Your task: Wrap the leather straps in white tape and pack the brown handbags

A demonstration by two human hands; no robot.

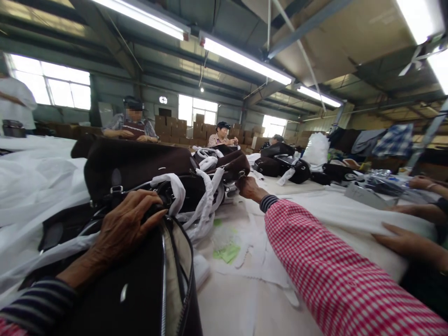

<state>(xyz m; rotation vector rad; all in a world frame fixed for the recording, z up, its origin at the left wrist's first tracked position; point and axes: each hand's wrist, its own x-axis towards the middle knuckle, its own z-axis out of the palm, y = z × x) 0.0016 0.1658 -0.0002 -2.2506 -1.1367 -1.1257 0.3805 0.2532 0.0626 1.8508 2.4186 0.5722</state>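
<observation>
- Bag (140, 289): near-black, lower left, closest to camera, small silver oval plate (123, 293) on its side.
- Zip (164, 275) undone, silver teeth; beige lining (171, 256) showing.
- Left hand (126, 226): laid over bag's top edge, thumb spread from fingers; can't tell if gripping.
- Right hand (250, 187): reached forward, fingers curled beside dark brown bag (234, 163); can't tell what's pinched.
- White-wrapped straps (211, 193) between hands.

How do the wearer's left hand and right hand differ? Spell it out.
The left hand is nearer the camera; the right hand is farther off. The left hand lies over the open bag; the right hand is curled at the end of another dark bag. Both have striped cuffs.
</observation>
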